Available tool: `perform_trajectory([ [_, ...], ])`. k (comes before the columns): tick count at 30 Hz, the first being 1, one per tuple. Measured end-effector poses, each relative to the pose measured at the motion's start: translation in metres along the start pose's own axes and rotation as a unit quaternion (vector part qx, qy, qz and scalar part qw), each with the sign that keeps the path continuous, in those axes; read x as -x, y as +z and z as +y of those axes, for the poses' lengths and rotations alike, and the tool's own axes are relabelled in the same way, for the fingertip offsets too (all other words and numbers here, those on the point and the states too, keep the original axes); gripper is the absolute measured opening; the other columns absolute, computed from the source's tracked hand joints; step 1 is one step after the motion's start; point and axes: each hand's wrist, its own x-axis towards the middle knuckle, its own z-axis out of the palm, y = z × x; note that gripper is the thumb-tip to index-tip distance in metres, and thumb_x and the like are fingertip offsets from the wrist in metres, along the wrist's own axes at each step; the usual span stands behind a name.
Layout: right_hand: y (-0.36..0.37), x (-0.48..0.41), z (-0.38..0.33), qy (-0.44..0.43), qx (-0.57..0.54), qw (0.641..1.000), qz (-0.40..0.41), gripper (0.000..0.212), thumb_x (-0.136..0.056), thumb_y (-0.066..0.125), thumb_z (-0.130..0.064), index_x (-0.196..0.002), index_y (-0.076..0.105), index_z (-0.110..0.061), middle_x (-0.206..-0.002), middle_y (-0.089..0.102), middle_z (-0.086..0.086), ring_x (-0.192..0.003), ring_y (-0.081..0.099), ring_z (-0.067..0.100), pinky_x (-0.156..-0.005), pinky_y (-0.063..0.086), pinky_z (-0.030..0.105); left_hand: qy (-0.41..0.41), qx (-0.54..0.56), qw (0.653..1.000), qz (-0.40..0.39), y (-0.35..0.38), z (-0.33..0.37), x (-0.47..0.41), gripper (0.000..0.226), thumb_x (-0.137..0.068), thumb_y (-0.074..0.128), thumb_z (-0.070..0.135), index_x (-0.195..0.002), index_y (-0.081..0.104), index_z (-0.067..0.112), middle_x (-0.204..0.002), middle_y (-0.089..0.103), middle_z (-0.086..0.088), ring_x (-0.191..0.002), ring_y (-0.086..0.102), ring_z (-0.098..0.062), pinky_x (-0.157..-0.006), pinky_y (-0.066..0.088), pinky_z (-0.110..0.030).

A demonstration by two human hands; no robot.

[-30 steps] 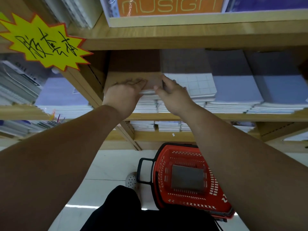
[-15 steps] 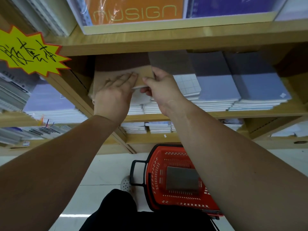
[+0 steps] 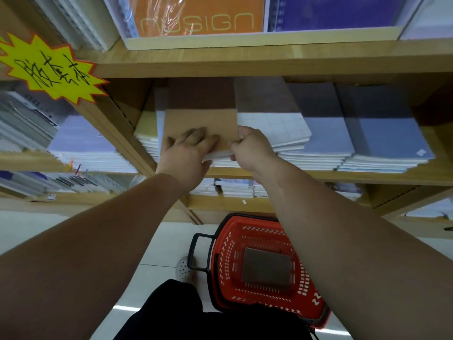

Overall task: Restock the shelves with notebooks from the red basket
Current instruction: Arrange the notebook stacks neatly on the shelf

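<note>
Two hands meet at the near edge of a brown notebook (image 3: 201, 122), which lies on top of a stack near the left end of the middle shelf (image 3: 318, 176), toward 12 o'clock. The left hand (image 3: 187, 153) rests on the cover, fingers spread and fairly straight. The right hand (image 3: 252, 149) is curled and pinches the notebook's near right corner. At 3 o'clock from the notebook sit a grid-patterned stack (image 3: 277, 130) and then blue stacks (image 3: 323, 136). Down at 5 o'clock the red basket (image 3: 221, 244) stands on the floor, a grey notebook (image 3: 266, 268) lying flat inside. A yellow starburst sign (image 3: 49, 69) hangs at 10 o'clock.
</note>
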Motion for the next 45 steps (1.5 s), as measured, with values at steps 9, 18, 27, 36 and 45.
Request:
perform_trajectory([
  [9,0.017,-0.017,-0.011,0.002,0.186,0.980,0.071,0.062,-0.089,0.064,-0.057,-0.130,0.057,-0.010,-0.127,0.059,0.011,-0.109,0.062,0.030,-0.082,0.049,0.034,-0.165,0.098,0.981,0.003,0.004,-0.045,0.019,0.102,-0.069,0.078,0.066,-0.151,0.032,0.027,-0.138,0.053,-0.017,-0.122,0.050,-0.043,-0.104,0.044,-0.050],
  [18,0.011,-0.012,-0.012,0.047,0.053,0.991,0.111,0.063,-0.077,0.067,-0.061,-0.131,0.054,-0.030,-0.124,0.062,0.003,-0.107,0.064,0.027,-0.094,0.055,0.043,-0.165,0.237,0.950,0.122,-0.006,-0.021,0.022,0.071,-0.081,0.080,0.021,-0.146,0.051,0.021,-0.136,0.051,-0.018,-0.125,0.047,-0.040,-0.106,0.040,-0.045],
  [27,-0.027,-0.007,0.001,0.061,-0.099,0.988,0.105,0.033,-0.096,0.064,-0.020,-0.124,0.054,-0.033,-0.098,0.063,-0.013,-0.083,0.063,0.013,-0.066,0.051,0.024,-0.236,0.547,0.801,0.053,-0.012,-0.002,0.020,0.093,-0.066,0.077,0.032,-0.151,0.037,0.038,-0.136,0.057,0.001,-0.101,0.068,-0.005,-0.093,0.059,-0.038],
  [36,-0.073,-0.001,0.026,0.063,-0.281,0.924,0.251,0.042,-0.094,0.055,0.002,-0.124,0.059,-0.027,-0.107,0.066,-0.005,-0.092,0.065,0.018,-0.059,0.052,0.024,-0.044,0.143,0.986,-0.079,0.003,-0.001,-0.007,0.099,-0.092,0.070,0.042,-0.162,0.004,0.022,-0.169,0.015,-0.003,-0.155,0.012,-0.024,-0.126,0.011,-0.046],
  [45,-0.085,-0.010,0.036,0.088,-0.271,0.922,0.263,0.048,-0.098,0.050,0.004,-0.136,0.053,-0.025,-0.106,0.059,-0.006,-0.084,0.056,0.012,-0.087,0.058,0.047,-0.020,0.011,0.997,-0.079,0.003,-0.070,-0.034,0.073,-0.101,0.057,0.019,-0.158,0.020,0.044,-0.169,0.017,0.002,-0.155,0.013,-0.027,-0.124,0.016,-0.055],
])
